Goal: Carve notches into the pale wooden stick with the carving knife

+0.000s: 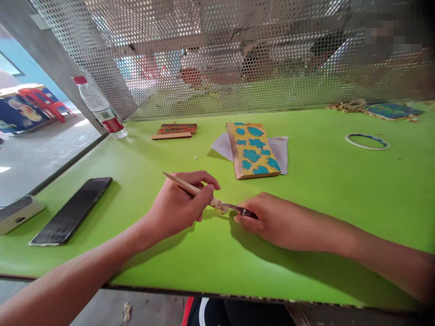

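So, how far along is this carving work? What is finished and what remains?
Done, it seems: the yellow board with blue patches looks painted. In hand: the left hand holds a wooden stick while the right hand pares its end with a small knife, raising shavings. Remaining: perhaps the stacked wooden strips, unworked, I think.

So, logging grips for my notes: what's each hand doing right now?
Left hand: closed, holding a wooden stick.
Right hand: closed, holding a small knife.
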Tool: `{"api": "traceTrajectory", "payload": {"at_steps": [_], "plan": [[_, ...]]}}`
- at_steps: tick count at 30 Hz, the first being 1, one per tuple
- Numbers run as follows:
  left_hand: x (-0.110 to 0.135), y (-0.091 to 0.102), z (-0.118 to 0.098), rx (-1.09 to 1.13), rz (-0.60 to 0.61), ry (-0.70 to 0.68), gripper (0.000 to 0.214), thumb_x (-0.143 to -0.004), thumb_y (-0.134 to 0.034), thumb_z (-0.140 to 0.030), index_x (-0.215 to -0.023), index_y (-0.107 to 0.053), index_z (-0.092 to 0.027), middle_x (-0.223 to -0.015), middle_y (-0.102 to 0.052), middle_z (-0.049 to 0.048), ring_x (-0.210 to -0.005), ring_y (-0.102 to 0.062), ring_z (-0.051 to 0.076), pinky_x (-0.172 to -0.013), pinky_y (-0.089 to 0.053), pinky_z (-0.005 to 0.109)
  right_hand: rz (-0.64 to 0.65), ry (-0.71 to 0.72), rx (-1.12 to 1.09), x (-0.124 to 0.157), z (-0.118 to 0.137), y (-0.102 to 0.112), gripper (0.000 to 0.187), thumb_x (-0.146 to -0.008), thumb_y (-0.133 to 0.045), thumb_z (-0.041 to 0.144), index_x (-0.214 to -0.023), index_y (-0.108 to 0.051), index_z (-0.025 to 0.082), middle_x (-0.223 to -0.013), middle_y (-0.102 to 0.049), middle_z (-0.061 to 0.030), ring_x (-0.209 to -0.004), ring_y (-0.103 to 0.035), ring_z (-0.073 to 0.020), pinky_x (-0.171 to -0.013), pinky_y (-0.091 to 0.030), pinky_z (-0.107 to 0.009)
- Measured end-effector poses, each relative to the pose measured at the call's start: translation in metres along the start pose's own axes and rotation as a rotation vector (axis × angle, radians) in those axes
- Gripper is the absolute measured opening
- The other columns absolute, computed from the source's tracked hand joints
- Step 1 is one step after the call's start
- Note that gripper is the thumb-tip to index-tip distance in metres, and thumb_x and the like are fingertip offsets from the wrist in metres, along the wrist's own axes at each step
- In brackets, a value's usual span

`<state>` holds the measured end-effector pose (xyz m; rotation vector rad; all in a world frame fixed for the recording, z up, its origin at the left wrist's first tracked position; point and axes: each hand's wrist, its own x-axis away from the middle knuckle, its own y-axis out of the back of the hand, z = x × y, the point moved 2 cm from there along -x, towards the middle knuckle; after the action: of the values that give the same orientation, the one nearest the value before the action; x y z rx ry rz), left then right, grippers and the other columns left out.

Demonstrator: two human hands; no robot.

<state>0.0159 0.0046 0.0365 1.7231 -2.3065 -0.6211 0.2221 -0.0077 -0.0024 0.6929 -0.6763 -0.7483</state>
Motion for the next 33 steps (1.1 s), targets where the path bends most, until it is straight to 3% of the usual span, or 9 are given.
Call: {"api": "traceTrajectory", "payload": {"at_steps": [8, 13, 18, 33], "plan": [[0.003, -0.001, 0.002, 0.002, -0.03, 0.029, 0.012, -0.084, -0.06, -0.017, -0.084, -0.072, -0.015, -0.043, -0.059, -0.0053, -0.03, -0.05, 0.009, -0.029, -0.038, 0.015, -0.159, -0.02, 0.122, 0.008, -0.002, -0.01, 0.034, -0.098, -0.046, 0.033, -0.066, -0.044, 0.02, -0.05, -0.041, 0.0054, -0.044, -0.025, -0.0088, -0.043, -0.016, -0.028], [0.004, -0.001, 0.001, -0.012, -0.031, 0.004, 0.013, -0.085, -0.059, -0.017, -0.084, -0.072, -0.015, -0.043, -0.058, -0.0059, -0.029, -0.049, 0.008, -0.03, -0.038, 0.014, -0.114, 0.015, 0.08, 0.004, -0.002, -0.011, 0.035, -0.1, -0.043, 0.033, -0.068, -0.045, 0.02, -0.05, -0.043, 0.0053, -0.043, -0.029, -0.0076, -0.043, -0.017, -0.027], [0.002, -0.001, 0.002, 0.003, -0.014, -0.015, 0.013, -0.084, -0.059, -0.015, -0.084, -0.072, -0.014, -0.043, -0.059, -0.0061, -0.029, -0.049, 0.008, -0.029, -0.038, 0.014, -0.148, 0.015, 0.097, 0.004, -0.003, -0.013, 0.033, -0.099, -0.044, 0.03, -0.068, -0.045, 0.02, -0.051, -0.045, 0.0051, -0.042, -0.031, -0.0076, -0.043, -0.018, -0.027], [0.002, -0.001, -0.002, -0.017, 0.0, 0.051, 0.012, -0.086, -0.059, -0.013, -0.084, -0.071, -0.012, -0.045, -0.059, -0.0073, -0.031, -0.05, 0.005, -0.033, -0.038, 0.012, -0.106, 0.004, 0.082, 0.002, -0.008, -0.012, 0.035, -0.099, -0.044, 0.033, -0.066, -0.044, 0.02, -0.049, -0.044, 0.005, -0.042, -0.028, -0.0079, -0.042, -0.014, -0.029]]}}
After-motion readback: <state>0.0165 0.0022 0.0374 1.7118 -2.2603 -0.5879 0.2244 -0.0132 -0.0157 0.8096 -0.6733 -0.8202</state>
